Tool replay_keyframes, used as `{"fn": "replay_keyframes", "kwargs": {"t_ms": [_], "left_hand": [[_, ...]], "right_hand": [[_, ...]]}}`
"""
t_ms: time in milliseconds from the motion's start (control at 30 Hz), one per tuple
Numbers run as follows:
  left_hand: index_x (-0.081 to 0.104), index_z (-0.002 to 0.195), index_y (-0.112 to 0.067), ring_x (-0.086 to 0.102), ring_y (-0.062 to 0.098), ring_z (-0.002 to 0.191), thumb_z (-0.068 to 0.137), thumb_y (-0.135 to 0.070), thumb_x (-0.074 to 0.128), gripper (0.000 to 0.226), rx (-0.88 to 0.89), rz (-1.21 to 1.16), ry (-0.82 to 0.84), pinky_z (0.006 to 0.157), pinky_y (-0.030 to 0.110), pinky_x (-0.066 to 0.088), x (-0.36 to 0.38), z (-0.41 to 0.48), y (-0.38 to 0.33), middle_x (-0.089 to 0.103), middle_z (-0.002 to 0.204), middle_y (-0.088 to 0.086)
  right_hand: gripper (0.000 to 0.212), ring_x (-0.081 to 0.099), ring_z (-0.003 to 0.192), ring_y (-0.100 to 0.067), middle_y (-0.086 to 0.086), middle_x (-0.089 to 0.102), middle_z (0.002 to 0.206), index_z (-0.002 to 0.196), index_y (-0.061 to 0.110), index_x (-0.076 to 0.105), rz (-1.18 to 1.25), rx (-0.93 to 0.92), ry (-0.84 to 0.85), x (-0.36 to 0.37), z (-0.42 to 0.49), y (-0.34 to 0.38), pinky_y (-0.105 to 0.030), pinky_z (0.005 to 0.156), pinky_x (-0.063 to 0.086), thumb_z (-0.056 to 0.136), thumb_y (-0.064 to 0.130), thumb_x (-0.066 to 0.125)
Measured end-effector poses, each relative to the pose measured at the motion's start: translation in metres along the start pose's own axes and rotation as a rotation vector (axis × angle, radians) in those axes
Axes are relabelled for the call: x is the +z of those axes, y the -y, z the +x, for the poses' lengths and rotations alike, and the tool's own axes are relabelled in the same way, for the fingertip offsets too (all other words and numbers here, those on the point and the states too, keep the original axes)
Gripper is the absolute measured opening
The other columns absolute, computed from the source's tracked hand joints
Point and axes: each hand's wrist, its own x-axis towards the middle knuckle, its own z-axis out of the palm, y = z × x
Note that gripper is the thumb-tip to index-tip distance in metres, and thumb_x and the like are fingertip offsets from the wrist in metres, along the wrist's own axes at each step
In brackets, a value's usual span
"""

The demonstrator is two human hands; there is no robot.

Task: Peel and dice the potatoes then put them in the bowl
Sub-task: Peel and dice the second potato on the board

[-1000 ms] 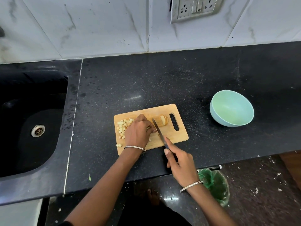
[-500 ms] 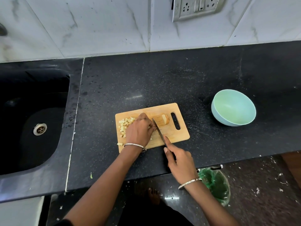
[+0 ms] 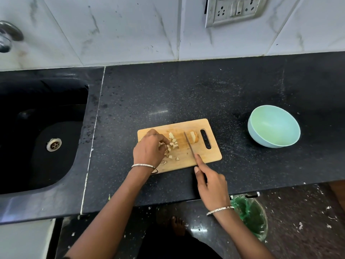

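Right grip clasps knife; left grip curls over dice, hold untellable. We judge potato, 3 o'clock of blade, firm, slippery; pin its rounded back.

The cutting board is pale, matt wood, lying on a polished black counter flecked like stone. The knife has a bare metal blade, and the sink drain is metal too. The bowl looks like smooth, matt plastic; the wall tiles are glossy.
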Motion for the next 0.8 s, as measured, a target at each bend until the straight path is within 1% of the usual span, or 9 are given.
{"fn": "replay_keyframes", "kwargs": {"t_ms": [100,167,267,367,500,567,700,767,800], "left_hand": [[0.068,0.086,-0.032,0.055,0.01,0.077,0.084,-0.021,0.068,0.012,-0.056,-0.085,-0.055,0.06,0.026,0.042,0.0,-0.003,0.002,0.059,0.095,-0.013],[0.07,0.09,-0.032,0.057,0.01,0.078,0.087,-0.02,0.064,0.014,-0.065,-0.108,-0.099,0.06,0.026,0.042,0.001,-0.003,0.002,0.06,0.095,-0.013],[0.07,0.095,-0.032,0.058,0.015,0.076,0.089,-0.015,0.058,0.021,-0.069,-0.132,-0.168,0.06,0.027,0.044,0.0,-0.002,0.003,0.061,0.098,-0.012],[0.069,0.1,-0.032,0.059,0.015,0.079,0.087,-0.02,0.063,0.019,-0.072,-0.151,-0.17,0.064,0.029,0.048,-0.004,0.0,0.004,0.058,0.099,-0.012],[0.063,0.112,-0.041,0.051,0.014,0.099,0.083,-0.018,0.07,0.038,0.16,-0.035,-0.007,0.076,0.032,0.049,-0.006,0.004,0.003,0.048,0.118,-0.01],[0.063,0.108,-0.046,0.042,0.018,0.113,0.079,-0.022,0.073,0.039,0.28,0.123,0.054,0.087,0.038,0.041,-0.008,0.006,-0.001,0.044,0.13,-0.009],[0.069,0.09,-0.042,0.034,0.019,0.124,0.08,-0.037,0.072,0.011,0.297,0.263,0.058,0.092,0.042,0.031,-0.017,0.014,-0.004,0.045,0.133,-0.012],[0.072,0.089,-0.041,0.037,0.019,0.122,0.081,-0.039,0.071,0.008,0.274,0.257,0.062,0.091,0.041,0.03,-0.021,0.021,-0.001,0.049,0.13,-0.012],[0.073,0.09,-0.041,0.037,0.019,0.122,0.082,-0.04,0.071,0.009,0.26,0.258,0.068,0.09,0.04,0.03,-0.023,0.025,0.002,0.051,0.13,-0.012]], "right_hand": [[0.052,0.034,0.037,-0.012,0.006,0.035,0.043,0.146,0.047,0.036,-0.018,0.009,0.048,-0.001,0.002,0.005,-0.018,0.041,0.031,0.101,0.023,0.051],[0.051,0.037,0.038,-0.013,0.004,0.039,0.044,0.145,0.049,0.034,0.011,-0.031,0.112,0.003,0.001,0.011,-0.017,0.041,0.033,0.102,0.026,0.049],[0.049,0.051,0.044,-0.02,-0.007,0.054,0.051,0.144,0.056,0.033,0.09,-0.063,0.166,0.011,-0.002,0.016,-0.034,0.049,0.047,0.103,0.033,0.046],[0.049,0.05,0.046,-0.023,-0.009,0.054,0.052,0.143,0.055,0.035,0.083,-0.088,0.14,0.007,0.0,0.018,-0.034,0.047,0.043,0.103,0.031,0.047],[0.048,0.051,0.045,-0.017,-0.004,0.055,0.051,0.14,0.062,0.033,0.044,-0.127,0.164,-0.004,0.006,0.02,-0.034,0.052,0.047,0.102,0.036,0.046],[0.047,0.045,0.043,-0.015,0.003,0.048,0.047,0.139,0.063,0.034,0.007,-0.156,0.179,-0.01,0.008,0.023,-0.032,0.051,0.044,0.101,0.038,0.047],[0.042,0.042,0.043,-0.011,0.013,0.045,0.047,0.136,0.059,0.044,-0.012,-0.198,0.219,-0.031,0.014,0.02,-0.018,0.044,0.025,0.1,0.039,0.052],[0.039,0.039,0.041,-0.011,0.011,0.061,0.057,0.134,0.061,0.045,-0.027,-0.215,0.257,-0.043,0.018,0.011,-0.018,0.043,0.027,0.098,0.046,0.051],[0.038,0.042,0.041,-0.009,0.005,0.074,0.075,0.133,0.063,0.044,-0.029,-0.215,0.281,-0.048,0.02,0.004,-0.019,0.044,0.035,0.097,0.051,0.049]]}}
